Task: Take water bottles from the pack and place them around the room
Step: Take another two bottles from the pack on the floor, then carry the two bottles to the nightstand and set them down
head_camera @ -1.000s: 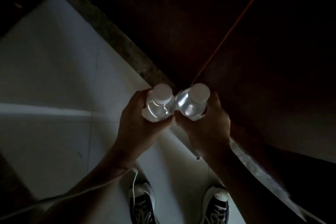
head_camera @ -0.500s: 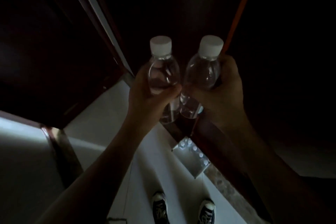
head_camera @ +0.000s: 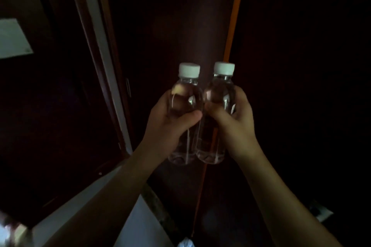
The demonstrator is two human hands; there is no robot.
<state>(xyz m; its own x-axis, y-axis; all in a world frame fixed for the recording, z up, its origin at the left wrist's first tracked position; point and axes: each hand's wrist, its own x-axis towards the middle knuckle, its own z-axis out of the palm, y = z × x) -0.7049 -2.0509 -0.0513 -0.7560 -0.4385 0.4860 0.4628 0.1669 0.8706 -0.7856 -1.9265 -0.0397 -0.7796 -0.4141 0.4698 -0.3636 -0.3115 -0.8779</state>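
Fingers of left hand [head_camera: 170, 124] and right hand [head_camera: 232, 122] wrap two upright, touching bottles [head_camera: 185, 106].

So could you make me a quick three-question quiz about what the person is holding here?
1. True or false: each hand holds one bottle.
2. What colour are the caps? A) white B) red C) black
3. Are the two bottles upright or lying flat?

Key:
1. True: the left hand grips the left bottle and the right hand grips the right bottle.
2. A: the left cap and right cap are white.
3. Upright, side by side.
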